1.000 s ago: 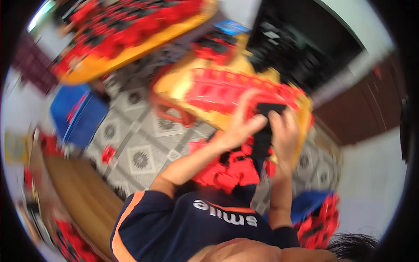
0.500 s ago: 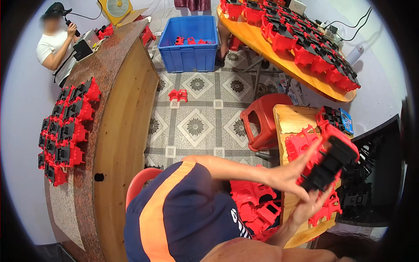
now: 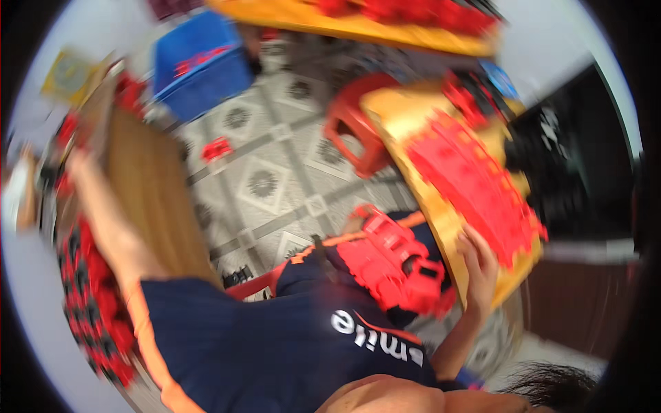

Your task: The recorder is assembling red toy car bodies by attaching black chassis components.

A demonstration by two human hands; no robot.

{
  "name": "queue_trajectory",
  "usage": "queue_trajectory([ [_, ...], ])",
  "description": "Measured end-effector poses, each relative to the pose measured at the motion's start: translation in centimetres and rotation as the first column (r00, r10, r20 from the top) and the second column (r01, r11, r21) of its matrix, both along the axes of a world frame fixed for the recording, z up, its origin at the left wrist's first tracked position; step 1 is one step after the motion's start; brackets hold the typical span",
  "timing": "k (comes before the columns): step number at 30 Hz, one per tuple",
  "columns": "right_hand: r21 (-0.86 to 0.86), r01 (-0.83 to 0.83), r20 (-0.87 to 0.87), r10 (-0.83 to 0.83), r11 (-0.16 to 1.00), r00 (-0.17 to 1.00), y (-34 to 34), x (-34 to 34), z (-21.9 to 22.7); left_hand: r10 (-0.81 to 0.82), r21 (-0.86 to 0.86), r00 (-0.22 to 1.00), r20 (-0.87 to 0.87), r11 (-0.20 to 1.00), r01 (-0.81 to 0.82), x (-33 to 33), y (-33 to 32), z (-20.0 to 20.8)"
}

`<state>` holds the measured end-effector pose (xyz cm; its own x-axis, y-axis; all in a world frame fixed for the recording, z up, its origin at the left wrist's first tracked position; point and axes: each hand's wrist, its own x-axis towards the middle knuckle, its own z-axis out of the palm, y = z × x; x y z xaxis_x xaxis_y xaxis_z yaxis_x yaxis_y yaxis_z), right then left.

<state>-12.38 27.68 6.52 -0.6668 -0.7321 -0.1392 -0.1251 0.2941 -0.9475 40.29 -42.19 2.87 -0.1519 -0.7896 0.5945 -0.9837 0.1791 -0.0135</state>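
Observation:
My left hand (image 3: 80,164) is stretched far out to the left, over the counter (image 3: 141,186). It is smeared by motion, and whether it holds one of the red and black plastic parts there is unclear. Below that arm stand several red parts with black inserts (image 3: 96,296). My right hand (image 3: 480,265) is at the edge of the small wooden table (image 3: 447,227), its fingers extended and holding nothing. Just beyond its fingertips lies a row of red plastic housings (image 3: 475,182). More red housings (image 3: 396,261) are heaped on my lap.
A red stool (image 3: 358,124) stands by the small table. Black parts (image 3: 551,158) sit in a dark bin at the right. Farther off are a blue crate (image 3: 200,69), a red piece (image 3: 217,149) on the tiled floor, and a long table (image 3: 310,24). Someone stands beyond the counter.
My view has turned. The red and black part has left my right hand's grasp, and my left arm has swung from the small table across to the counter.

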Motion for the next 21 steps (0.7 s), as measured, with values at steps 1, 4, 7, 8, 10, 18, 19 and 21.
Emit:
queue_trajectory([
  [1,0.056,0.039,0.0,-0.039,0.998,0.999,0.8,-0.3,-0.1,-0.124,-0.01,0.991,-0.056,0.992,0.124,-6.5,-1.6,-2.4],
  [4,-0.04,0.09,0.011,-0.09,0.995,0.996,2.5,-0.9,-0.5,-0.429,-0.075,0.874,-0.227,0.903,0.424,-21.2,-1.2,-7.6],
  [7,-0.115,0.277,-0.081,-0.286,0.954,0.955,3.8,-2.2,-0.3,-0.619,-0.196,0.689,-0.376,0.78,0.594,-26.5,2.2,-8.9],
  [8,-0.127,0.381,-0.143,-0.397,0.916,0.906,4.6,-3.0,0.0,-0.662,-0.235,0.615,-0.428,0.739,0.631,-27.7,4.5,-8.4],
  [10,-0.251,0.559,-0.275,-0.612,0.79,0.741,6.1,-5.7,-0.2,-0.718,-0.325,0.468,-0.514,0.669,0.669,-28.1,9.6,-5.9],
  [18,-0.323,0.726,-0.213,-0.794,0.607,0.569,9.8,-11.8,-5.8,-0.781,-0.599,0.155,-0.605,0.575,0.558,-32.1,37.4,4.2],
  [19,-0.27,0.713,-0.176,-0.761,0.647,0.624,9.7,-11.8,-7.1,-0.804,-0.439,0.134,-0.58,0.447,0.78,-36.2,40.6,2.3],
  [21,-0.225,0.687,-0.14,-0.721,0.691,0.679,9.0,-11.3,-8.5,-0.851,-0.198,-0.1,-0.516,0.005,0.98,-43.8,47.0,0.4],
])
